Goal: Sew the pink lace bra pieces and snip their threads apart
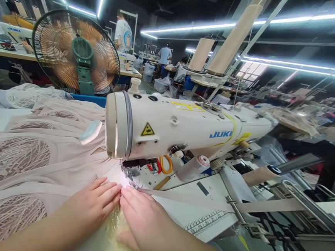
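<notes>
A white JUKI sewing machine (185,128) stands across the middle of the table. Pale pink fabric with lace panels (33,155) is spread to its left and runs under the needle area (127,171). My left hand (94,204) lies flat on the fabric, fingers stretched toward the needle. My right hand (143,220) rests beside it, fingers extended and pressing the fabric edge just in front of the presser foot. The fingertips of both hands nearly touch. Neither hand grips anything.
A green standing fan (77,55) is behind the fabric pile. Thread cones (230,39) rise at the back right. A thread spool (195,166), red and yellow scissors handles (163,165) and a printed ruler (209,219) lie on the machine bed. Other people work far behind.
</notes>
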{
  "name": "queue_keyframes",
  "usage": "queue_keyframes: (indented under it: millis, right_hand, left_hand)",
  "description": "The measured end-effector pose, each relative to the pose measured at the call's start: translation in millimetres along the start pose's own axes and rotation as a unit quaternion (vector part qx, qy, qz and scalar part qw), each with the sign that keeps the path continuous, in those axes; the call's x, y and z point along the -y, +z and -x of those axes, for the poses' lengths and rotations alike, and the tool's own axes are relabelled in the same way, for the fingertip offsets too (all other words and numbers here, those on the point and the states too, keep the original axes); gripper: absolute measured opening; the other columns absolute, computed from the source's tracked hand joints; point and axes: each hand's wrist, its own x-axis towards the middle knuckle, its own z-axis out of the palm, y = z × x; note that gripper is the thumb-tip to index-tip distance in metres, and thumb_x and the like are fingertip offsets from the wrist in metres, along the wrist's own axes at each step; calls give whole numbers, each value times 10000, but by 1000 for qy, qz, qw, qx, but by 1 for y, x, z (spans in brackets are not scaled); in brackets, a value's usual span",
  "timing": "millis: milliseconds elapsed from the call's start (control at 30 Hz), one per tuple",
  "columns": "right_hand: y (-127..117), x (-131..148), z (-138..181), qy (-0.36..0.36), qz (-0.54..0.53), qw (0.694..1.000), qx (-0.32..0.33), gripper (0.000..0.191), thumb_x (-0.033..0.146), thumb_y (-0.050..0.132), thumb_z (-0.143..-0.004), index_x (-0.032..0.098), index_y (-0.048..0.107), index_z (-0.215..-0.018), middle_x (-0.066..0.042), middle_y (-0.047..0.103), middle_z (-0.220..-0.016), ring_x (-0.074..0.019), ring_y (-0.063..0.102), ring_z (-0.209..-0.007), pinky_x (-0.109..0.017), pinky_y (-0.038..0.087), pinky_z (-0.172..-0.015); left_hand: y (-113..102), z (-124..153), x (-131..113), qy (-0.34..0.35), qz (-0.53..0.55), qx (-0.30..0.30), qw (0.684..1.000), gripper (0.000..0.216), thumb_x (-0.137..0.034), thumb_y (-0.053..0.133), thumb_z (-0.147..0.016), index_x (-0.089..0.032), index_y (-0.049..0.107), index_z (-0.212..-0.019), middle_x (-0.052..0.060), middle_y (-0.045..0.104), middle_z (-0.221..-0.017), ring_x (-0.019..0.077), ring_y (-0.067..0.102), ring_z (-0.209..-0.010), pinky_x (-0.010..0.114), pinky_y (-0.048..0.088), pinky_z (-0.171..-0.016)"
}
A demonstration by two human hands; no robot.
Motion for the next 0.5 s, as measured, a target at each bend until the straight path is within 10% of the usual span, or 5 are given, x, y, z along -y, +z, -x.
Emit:
queue_keyframes:
  millis: [300, 500]
  right_hand:
    - [2, 4, -8, 33, 11, 999, 18, 698, 502, 559, -875, -2, 465, -1349, -194, 431, -1420, -318, 421, -1314, -414, 442, -1036]
    - [6, 0, 1, 19, -21, 1000, 1, 646, 490, 547, -884, 15, 489, -1319, -194, 459, -1406, -314, 405, -1322, -442, 395, -1069]
  left_hand:
    - [6, 0, 32, 10, 9, 59, 998, 286, -208, 472, -938, -233, 617, -1183, 15, 683, -1195, 160, 584, -1143, 369, 92, -1187]
    - [2, -15, 44, 7, -25, 85, 996, 280, -188, 457, -929, -234, 647, -1130, 23, 688, -1182, 189, 583, -1126, 403, 213, -1132]
